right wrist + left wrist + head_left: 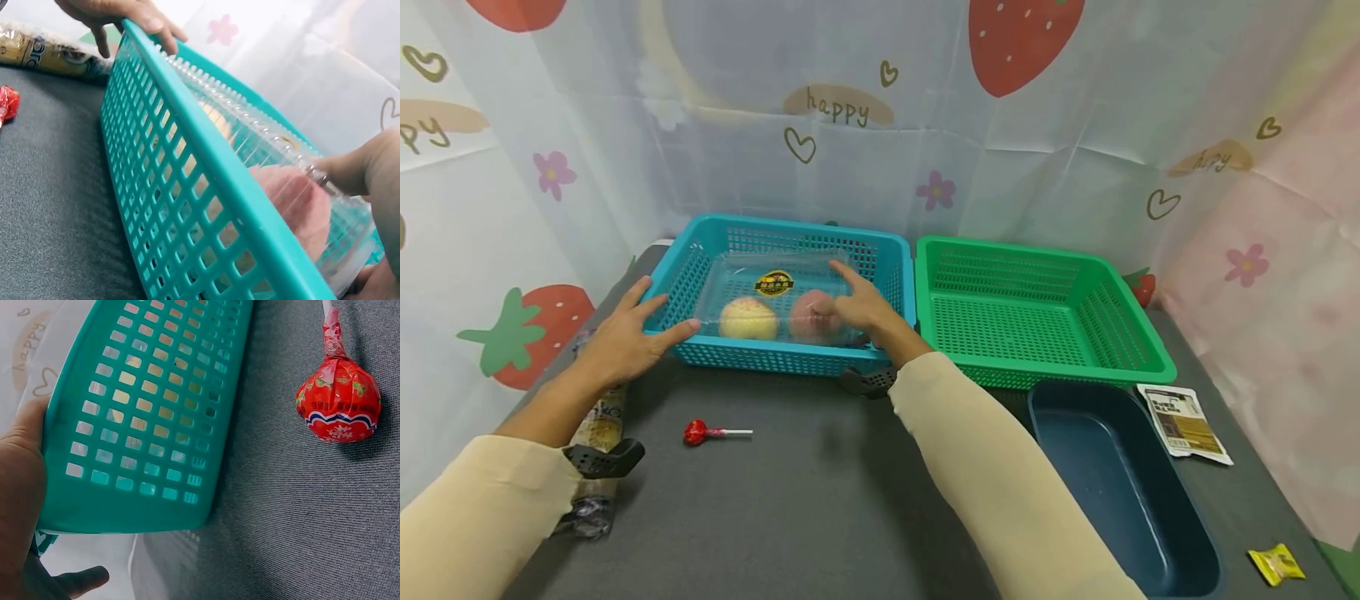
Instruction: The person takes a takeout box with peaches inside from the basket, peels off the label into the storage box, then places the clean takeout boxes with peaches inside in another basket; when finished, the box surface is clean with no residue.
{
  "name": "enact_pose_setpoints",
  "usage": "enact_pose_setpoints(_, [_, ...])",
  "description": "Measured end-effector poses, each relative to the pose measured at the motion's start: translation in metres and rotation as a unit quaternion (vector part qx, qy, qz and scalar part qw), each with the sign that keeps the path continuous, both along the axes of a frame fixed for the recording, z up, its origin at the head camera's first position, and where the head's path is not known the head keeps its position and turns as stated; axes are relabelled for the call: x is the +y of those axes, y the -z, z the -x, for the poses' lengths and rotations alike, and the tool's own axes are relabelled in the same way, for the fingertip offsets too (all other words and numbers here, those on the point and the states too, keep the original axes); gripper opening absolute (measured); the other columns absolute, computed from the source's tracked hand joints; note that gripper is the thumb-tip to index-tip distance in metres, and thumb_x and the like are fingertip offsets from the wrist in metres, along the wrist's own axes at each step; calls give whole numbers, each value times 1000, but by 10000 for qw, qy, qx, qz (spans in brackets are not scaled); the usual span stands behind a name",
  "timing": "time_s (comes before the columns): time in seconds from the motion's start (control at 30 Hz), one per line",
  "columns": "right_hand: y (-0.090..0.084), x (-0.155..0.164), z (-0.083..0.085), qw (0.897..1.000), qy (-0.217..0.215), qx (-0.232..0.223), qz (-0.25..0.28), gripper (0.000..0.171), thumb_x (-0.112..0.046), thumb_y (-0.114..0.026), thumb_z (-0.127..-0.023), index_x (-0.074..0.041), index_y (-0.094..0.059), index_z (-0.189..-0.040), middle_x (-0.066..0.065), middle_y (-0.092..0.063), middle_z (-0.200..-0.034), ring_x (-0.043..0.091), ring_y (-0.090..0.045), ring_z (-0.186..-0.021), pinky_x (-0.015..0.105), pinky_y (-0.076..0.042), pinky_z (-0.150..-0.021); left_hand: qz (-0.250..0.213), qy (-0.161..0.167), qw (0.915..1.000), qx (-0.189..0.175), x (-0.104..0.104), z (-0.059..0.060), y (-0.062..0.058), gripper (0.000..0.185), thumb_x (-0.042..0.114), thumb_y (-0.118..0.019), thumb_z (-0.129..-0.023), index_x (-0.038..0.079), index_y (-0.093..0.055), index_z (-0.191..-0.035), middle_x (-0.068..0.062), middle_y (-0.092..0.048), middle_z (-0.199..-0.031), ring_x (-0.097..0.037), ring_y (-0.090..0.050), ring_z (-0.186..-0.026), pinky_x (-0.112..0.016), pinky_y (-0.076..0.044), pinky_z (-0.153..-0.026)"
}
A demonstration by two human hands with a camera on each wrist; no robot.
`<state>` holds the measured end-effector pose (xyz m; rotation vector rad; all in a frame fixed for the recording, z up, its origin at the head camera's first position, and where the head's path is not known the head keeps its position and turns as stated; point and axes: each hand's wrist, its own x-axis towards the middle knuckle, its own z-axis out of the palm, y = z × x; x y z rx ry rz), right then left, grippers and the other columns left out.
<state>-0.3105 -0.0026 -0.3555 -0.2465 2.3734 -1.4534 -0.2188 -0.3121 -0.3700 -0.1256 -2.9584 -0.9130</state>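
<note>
Teal basket (700,275) at the bench's far-left edge: left hand (625,333) flat against it, right hand (857,304) loosely holding the clear fruit box (775,300) inside.

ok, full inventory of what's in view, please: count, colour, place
blue basket: 1, teal, back left of table
clear fruit box: 1, transparent, in blue basket; holds two peach-like fruits, one yellowish, one pink
green basket: 1, green, right of blue basket
tub: 1, dark blue, front right
lollipop: 1, red, front left
snack bag: 1, yellowish, under left arm
sachet: 1, white-brown, right of tub
small packet: 1, yellow, front right
left hand: on basket's left corner
right hand: on clear fruit box
</note>
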Motion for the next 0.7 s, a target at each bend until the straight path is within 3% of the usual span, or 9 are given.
enact_pose_setpoints(0.23, [-3,6,-3,9961,114,-46,873,69,-15,-65,-92,-38,-34,-150,-2,-17,-158,36,-36,-132,62,-50,-76,6,-3,10000,6,0,0,1,87,53,-52,-95,-12,-24,-146,-23,5,-157,-58,-10,-134,-75,-16,-96])
enact_pose_setpoints(0.7, [-15,19,-15,9858,745,-28,1506,70,-10,-65,-91,-41,-37,-147,-4,-19,-157,34,-41,-128,48,-56,-61,4,-43,10000,38,2,-1,1,87,53,-52,-95,-12,-24,-146,-25,4,-157,-59,-11,-133,-76,-17,-95])
